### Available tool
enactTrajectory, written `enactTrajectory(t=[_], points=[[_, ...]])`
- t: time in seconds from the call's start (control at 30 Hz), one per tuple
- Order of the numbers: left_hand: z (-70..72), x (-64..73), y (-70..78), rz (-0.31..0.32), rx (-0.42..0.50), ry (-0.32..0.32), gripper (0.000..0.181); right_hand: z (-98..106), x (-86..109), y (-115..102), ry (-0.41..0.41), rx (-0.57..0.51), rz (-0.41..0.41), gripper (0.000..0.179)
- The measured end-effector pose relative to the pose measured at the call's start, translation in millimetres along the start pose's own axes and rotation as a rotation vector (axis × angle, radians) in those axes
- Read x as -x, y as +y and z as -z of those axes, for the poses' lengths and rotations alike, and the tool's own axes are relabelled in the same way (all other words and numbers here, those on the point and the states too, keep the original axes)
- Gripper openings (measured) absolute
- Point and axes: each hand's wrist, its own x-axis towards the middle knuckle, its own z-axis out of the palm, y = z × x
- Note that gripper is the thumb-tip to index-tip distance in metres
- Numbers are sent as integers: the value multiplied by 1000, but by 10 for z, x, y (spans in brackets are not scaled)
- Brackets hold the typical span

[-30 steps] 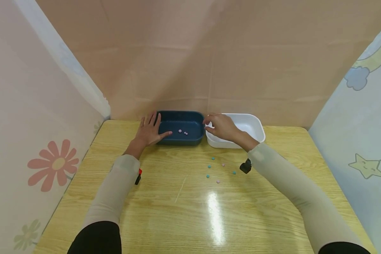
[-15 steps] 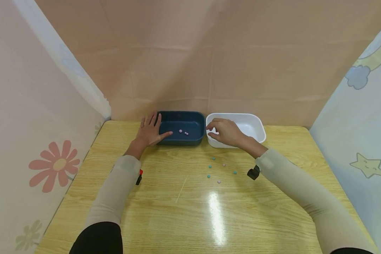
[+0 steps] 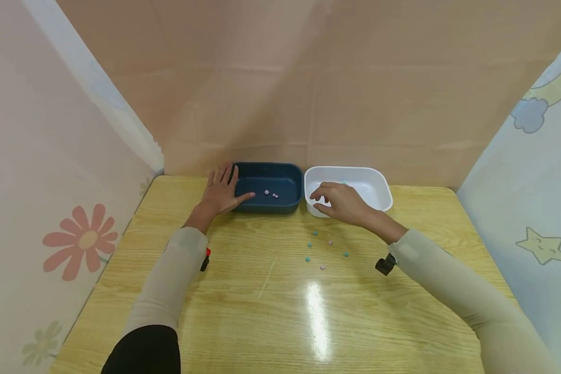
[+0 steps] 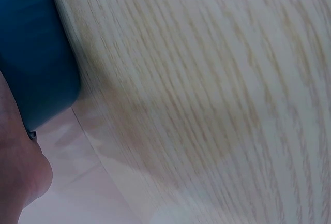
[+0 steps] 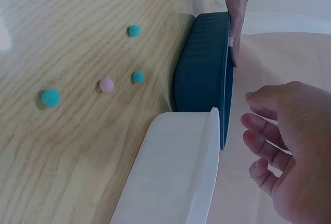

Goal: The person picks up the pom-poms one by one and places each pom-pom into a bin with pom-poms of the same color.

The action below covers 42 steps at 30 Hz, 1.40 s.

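Rests the left hand (image 3: 221, 196) on a dark-blue rectangular plastic tub (image 3: 273, 209), fingers spread. Holds the right hand (image 3: 343, 201) above a white rectangular plastic tub (image 3: 371, 189) just beside, fingers loosely curved, thumb apart. Has three small round pink balls (image 3: 266, 192) in the dark-blue tub, four teal balls (image 3: 307, 259) and two pink ones (image 3: 322, 267) on the wood-grain table (image 3: 215, 311); perhaps a teal speck (image 3: 344, 183) in the white tub.

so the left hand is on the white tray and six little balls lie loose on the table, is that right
Not quite: the left hand is on the dark blue tray, not the white tray, as the head view shows. The six little balls do lie loose on the table.
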Motion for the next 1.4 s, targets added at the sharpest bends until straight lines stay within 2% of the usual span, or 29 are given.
enactTrajectory(t=[0.23, 0.63, 1.1, 1.4], points=[[-16, 5, -2, -8, -4, 15, 108, 6, 142, -26, 8, -13, 36, 20], [-5, -11, -7, -3, -17, 7, 106, -7, 366, 17, -28, -35, 15, 18], [35, 13, 8, -9, -19, -7, 108, -125, 662, 53, -81, -86, 12, 22], [26, 6, 9, -11, -35, -10, 109, -228, 759, 121, -53, -83, 59, 21]])
